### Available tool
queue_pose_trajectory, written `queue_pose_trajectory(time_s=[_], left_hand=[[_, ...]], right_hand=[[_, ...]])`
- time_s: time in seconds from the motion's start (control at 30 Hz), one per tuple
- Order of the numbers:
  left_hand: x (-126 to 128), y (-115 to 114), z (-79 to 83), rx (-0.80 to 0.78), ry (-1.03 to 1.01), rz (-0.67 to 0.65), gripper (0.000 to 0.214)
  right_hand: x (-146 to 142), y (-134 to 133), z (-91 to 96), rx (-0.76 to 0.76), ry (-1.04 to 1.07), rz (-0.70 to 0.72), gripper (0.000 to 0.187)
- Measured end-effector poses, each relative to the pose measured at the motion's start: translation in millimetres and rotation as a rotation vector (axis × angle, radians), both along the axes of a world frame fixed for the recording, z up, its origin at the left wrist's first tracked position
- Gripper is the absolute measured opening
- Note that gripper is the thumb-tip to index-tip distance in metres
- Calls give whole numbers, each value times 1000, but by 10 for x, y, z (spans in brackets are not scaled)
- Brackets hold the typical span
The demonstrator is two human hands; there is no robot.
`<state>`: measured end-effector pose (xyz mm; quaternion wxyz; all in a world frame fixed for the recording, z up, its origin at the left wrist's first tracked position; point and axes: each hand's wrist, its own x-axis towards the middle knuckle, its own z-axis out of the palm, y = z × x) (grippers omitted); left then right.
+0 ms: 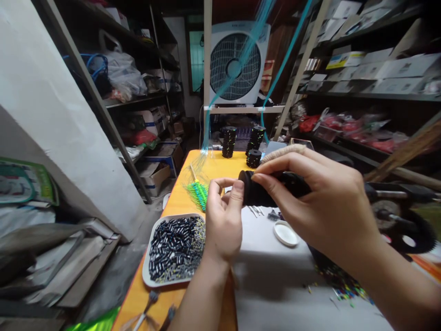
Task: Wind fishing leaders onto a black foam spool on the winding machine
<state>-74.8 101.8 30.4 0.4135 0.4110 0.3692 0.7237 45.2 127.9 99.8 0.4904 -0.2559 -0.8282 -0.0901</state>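
A row of black discs, like a spool (246, 187), sits at the middle, its round end face turned towards the left. My left hand (225, 220) is closed round that end, thumb on the disc's edge and fingers curled behind. My right hand (324, 193) reaches over from the right, thumb and fingertips pinched together at the spool's upper rim. Whatever thin thing may be in that pinch is too small to make out. A pale wrap (282, 152) covers one finger of this hand. Behind the hand, the spool runs towards a dark machine (389, 211) with a shaft and gear.
On the yellow table (203, 161) stand a white tray (146, 271) of small dark and grey pieces, black spools (228, 142) and a green bristly bundle (198, 193). A white lid (285, 233) lies below the hands. Teal strands (220, 92) hang before a fan (235, 66). Shelves flank both sides.
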Motion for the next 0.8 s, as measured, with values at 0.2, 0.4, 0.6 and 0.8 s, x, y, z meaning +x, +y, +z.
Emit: queue_pose_trajectory(time_s=[0.2,0.4,0.6,0.8], left_hand=[[-4,6,-2,-4,4,4,24],[-8,30,-9,-4,-2,6,25],[4,25,7,17,-33,3,23],[8,23,11,10,-58,7,25]], right_hand=[[-4,-22,-76,97,-24,-31,4],[-5,8,-66,115,-66,-14,7],[196,-169,-2,107,-134,-8,11],[1071,-564,-770,-241,-489,-123,11]])
